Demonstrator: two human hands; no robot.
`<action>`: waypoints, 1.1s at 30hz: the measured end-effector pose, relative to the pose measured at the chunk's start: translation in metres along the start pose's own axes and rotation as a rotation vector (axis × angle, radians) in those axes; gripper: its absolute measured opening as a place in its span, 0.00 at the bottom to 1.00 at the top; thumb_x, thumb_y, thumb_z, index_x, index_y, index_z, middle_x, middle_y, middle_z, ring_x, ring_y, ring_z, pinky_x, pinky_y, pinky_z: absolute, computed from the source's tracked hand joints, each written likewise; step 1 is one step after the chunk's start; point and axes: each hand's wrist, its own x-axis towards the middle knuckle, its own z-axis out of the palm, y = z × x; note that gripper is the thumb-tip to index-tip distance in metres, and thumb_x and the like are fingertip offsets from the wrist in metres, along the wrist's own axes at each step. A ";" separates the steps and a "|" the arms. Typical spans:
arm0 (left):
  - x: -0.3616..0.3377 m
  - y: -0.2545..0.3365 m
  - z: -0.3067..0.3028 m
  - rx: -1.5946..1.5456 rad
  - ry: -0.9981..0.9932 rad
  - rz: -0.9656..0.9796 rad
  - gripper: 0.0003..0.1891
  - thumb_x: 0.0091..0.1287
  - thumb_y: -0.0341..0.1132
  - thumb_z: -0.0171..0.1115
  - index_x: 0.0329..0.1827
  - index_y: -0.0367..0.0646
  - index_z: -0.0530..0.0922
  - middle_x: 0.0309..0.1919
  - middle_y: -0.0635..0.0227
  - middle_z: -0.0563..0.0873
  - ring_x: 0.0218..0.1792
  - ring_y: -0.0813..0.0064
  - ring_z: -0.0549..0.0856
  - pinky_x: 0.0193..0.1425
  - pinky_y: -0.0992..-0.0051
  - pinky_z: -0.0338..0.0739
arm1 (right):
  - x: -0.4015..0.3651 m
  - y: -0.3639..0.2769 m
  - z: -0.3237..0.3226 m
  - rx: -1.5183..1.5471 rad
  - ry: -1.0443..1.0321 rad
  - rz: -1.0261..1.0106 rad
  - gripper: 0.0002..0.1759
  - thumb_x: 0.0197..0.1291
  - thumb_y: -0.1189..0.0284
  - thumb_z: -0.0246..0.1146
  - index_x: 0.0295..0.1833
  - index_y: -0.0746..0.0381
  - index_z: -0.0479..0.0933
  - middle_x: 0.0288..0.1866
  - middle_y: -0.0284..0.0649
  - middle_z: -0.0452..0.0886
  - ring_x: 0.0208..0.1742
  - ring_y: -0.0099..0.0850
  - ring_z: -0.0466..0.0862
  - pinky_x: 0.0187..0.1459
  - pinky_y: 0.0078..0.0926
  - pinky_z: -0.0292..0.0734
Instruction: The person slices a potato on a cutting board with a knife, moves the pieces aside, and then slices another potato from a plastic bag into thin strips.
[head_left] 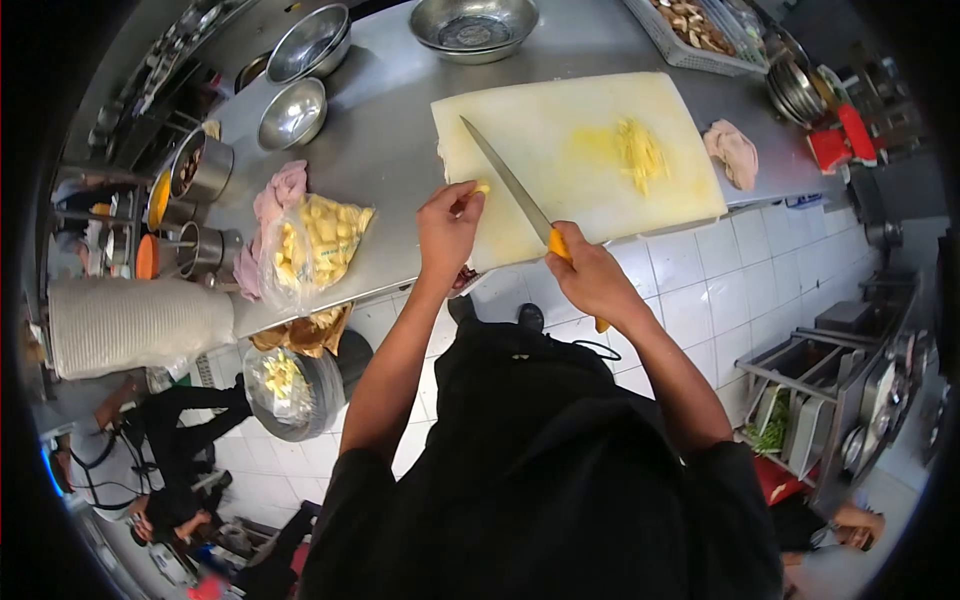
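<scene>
1. Knife (505, 178) lies slanted over the board (560, 100), its long blade near the front edge.
2. Right hand (592, 280) is closed tight round its yellow handle. That looks like the safe place to hold; the blade seems thin, stiff and sharp.
3. Left hand (447, 225) pinches a small yellow bit (483, 188) just beside the blade, with fingers curled.
4. I think the bit is light, firm and maybe slippery.
5. Cut yellow strips (640, 150) sit further along the board, which rests on the tabletop (390, 140).
</scene>
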 end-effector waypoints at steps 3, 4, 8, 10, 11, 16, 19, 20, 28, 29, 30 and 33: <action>0.002 -0.005 -0.003 -0.079 0.005 -0.094 0.12 0.72 0.30 0.72 0.51 0.29 0.88 0.40 0.64 0.92 0.39 0.79 0.88 0.48 0.77 0.83 | -0.003 0.002 0.004 0.036 0.013 -0.024 0.25 0.75 0.67 0.58 0.72 0.65 0.64 0.41 0.69 0.85 0.48 0.67 0.85 0.53 0.60 0.78; 0.001 -0.003 -0.002 -0.104 0.004 -0.126 0.12 0.72 0.30 0.72 0.50 0.28 0.88 0.40 0.64 0.92 0.40 0.80 0.88 0.48 0.78 0.83 | -0.004 0.002 0.004 0.043 0.007 -0.017 0.24 0.75 0.67 0.58 0.71 0.65 0.64 0.41 0.69 0.85 0.48 0.67 0.85 0.53 0.60 0.77; -0.008 0.017 0.003 -0.070 0.008 -0.165 0.12 0.71 0.29 0.73 0.49 0.27 0.87 0.39 0.63 0.92 0.39 0.79 0.89 0.47 0.78 0.83 | -0.007 -0.005 0.008 0.106 -0.011 0.001 0.22 0.75 0.68 0.57 0.68 0.65 0.64 0.40 0.68 0.85 0.47 0.68 0.85 0.52 0.61 0.77; -0.016 0.025 0.017 -0.087 0.007 -0.158 0.13 0.70 0.30 0.74 0.49 0.26 0.87 0.38 0.62 0.92 0.37 0.79 0.89 0.47 0.78 0.83 | -0.009 -0.006 0.011 0.130 -0.004 -0.007 0.21 0.74 0.68 0.57 0.66 0.66 0.64 0.40 0.67 0.85 0.47 0.67 0.85 0.52 0.61 0.76; -0.019 0.028 0.022 -0.062 0.016 -0.138 0.12 0.70 0.30 0.74 0.48 0.26 0.87 0.38 0.62 0.92 0.37 0.78 0.89 0.46 0.78 0.84 | -0.010 -0.006 0.012 0.131 0.004 -0.018 0.21 0.74 0.68 0.57 0.66 0.67 0.64 0.41 0.67 0.85 0.47 0.67 0.85 0.52 0.61 0.76; -0.028 0.029 0.024 0.079 -0.009 -0.051 0.10 0.69 0.28 0.74 0.46 0.28 0.87 0.42 0.59 0.92 0.38 0.75 0.89 0.46 0.75 0.85 | -0.010 -0.001 0.016 0.109 -0.009 0.006 0.25 0.77 0.65 0.58 0.72 0.64 0.63 0.40 0.63 0.85 0.46 0.64 0.86 0.50 0.54 0.77; -0.035 0.026 0.019 0.197 0.048 0.286 0.11 0.68 0.27 0.73 0.49 0.31 0.87 0.54 0.57 0.86 0.41 0.66 0.90 0.50 0.70 0.85 | -0.011 -0.001 0.019 0.094 0.008 -0.011 0.25 0.77 0.65 0.58 0.72 0.63 0.63 0.37 0.63 0.85 0.44 0.64 0.86 0.48 0.56 0.77; -0.036 0.025 0.019 0.187 0.009 0.290 0.11 0.67 0.26 0.73 0.50 0.32 0.87 0.56 0.57 0.85 0.43 0.66 0.90 0.51 0.69 0.85 | -0.013 0.000 0.020 0.092 0.016 -0.022 0.25 0.77 0.65 0.58 0.72 0.63 0.64 0.36 0.63 0.85 0.43 0.64 0.85 0.47 0.56 0.77; -0.036 0.017 0.026 0.020 -0.029 0.232 0.12 0.67 0.24 0.72 0.52 0.34 0.87 0.57 0.58 0.82 0.48 0.63 0.88 0.54 0.67 0.84 | -0.025 -0.001 0.023 0.081 0.057 -0.003 0.23 0.76 0.67 0.59 0.70 0.64 0.66 0.34 0.64 0.85 0.41 0.65 0.85 0.45 0.58 0.77; -0.033 0.016 0.027 0.078 -0.024 0.290 0.11 0.67 0.24 0.72 0.52 0.34 0.87 0.57 0.58 0.82 0.48 0.63 0.89 0.53 0.68 0.84 | -0.024 0.001 0.022 0.064 0.074 -0.021 0.23 0.76 0.67 0.59 0.70 0.64 0.66 0.34 0.64 0.85 0.41 0.65 0.85 0.46 0.58 0.77; -0.031 0.014 0.026 0.137 -0.020 0.349 0.10 0.68 0.23 0.71 0.51 0.34 0.87 0.57 0.58 0.82 0.47 0.64 0.89 0.53 0.69 0.84 | -0.024 0.002 0.022 0.049 0.092 -0.039 0.23 0.76 0.67 0.59 0.70 0.64 0.65 0.35 0.64 0.85 0.42 0.65 0.85 0.46 0.58 0.77; -0.029 0.008 0.023 0.144 -0.032 0.394 0.09 0.70 0.23 0.69 0.51 0.34 0.87 0.57 0.58 0.83 0.46 0.65 0.89 0.52 0.69 0.84 | -0.024 0.005 0.022 0.060 0.075 -0.033 0.23 0.76 0.68 0.58 0.70 0.65 0.65 0.36 0.65 0.85 0.43 0.66 0.85 0.47 0.59 0.77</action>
